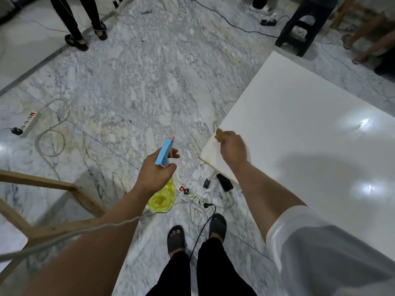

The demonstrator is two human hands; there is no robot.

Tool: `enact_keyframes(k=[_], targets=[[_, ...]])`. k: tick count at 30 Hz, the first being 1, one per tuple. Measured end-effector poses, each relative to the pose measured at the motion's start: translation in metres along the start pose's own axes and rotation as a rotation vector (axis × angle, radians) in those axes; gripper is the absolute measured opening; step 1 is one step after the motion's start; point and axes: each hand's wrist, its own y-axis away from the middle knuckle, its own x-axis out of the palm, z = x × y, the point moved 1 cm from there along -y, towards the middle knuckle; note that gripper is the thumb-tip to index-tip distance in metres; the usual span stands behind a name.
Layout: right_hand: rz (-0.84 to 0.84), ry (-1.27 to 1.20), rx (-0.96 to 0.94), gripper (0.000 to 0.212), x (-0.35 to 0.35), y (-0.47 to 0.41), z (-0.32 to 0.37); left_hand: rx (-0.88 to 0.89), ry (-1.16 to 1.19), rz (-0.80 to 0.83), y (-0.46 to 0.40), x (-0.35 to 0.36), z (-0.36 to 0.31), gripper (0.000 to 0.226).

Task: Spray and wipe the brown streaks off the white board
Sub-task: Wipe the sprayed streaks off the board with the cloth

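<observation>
White board [299,129] stretches away past the right hand's [234,149] fingers, its near-left corner carrying faint brown streaks [210,149] just beneath them; no readable writing anywhere. Left hand [155,169] grips the neck of a yellow spray bottle [163,195], off the board over the marble floor [132,82], fingers by the blue trigger head. Right fingers pinch a brown sponge [219,135], pressed to the board's edge.
</observation>
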Motion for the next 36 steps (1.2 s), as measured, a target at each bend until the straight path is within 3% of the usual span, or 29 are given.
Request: enact_keyframes(k=[5,7,9,11,17,20,22,25,27,29,32,36], targets=[[0.086,0.043,-0.219,0.038,0.029,0.065,0.03,-0.006,0.007,-0.013,0.005,-0.003,-0.002,0.038],[0.217,0.036,-0.43,0.043,0.035,0.094,0.04,-0.001,0.015,-0.01,0.006,-0.004,-0.005,0.038],[0.367,0.057,-0.52,0.044,0.037,0.115,0.043,0.004,0.017,-0.012,0.006,-0.005,-0.006,0.037],[0.329,-0.028,-0.424,0.041,0.032,0.123,0.04,0.008,0.013,-0.015,0.007,-0.005,-0.009,0.037],[-0.113,-0.26,0.017,0.049,-0.01,0.073,0.021,0.028,0.024,-0.006,0.013,-0.005,-0.013,0.038],[-0.123,-0.174,0.132,0.05,-0.008,0.048,0.002,0.031,0.019,-0.007,0.015,-0.006,-0.011,0.037],[-0.059,-0.059,0.088,0.05,0.006,0.047,0.004,0.023,0.005,-0.018,0.016,-0.008,-0.008,0.039],[0.015,0.071,-0.196,0.04,0.03,0.073,0.028,0.025,0.019,-0.017,0.018,-0.012,-0.003,0.041],[0.144,0.018,-0.364,0.036,0.045,0.093,0.053,0.022,0.007,-0.017,0.019,-0.014,-0.001,0.042],[0.228,-0.114,-0.379,0.034,0.05,0.106,0.075,0.026,-0.018,-0.021,0.02,-0.015,-0.002,0.043],[0.1,-0.365,-0.166,0.032,0.032,0.096,0.085,0.042,-0.018,-0.019,0.018,-0.016,-0.003,0.044],[-0.168,-0.449,0.229,0.037,-0.012,0.049,0.054,0.045,0.006,-0.021,0.017,-0.018,0.001,0.046]])
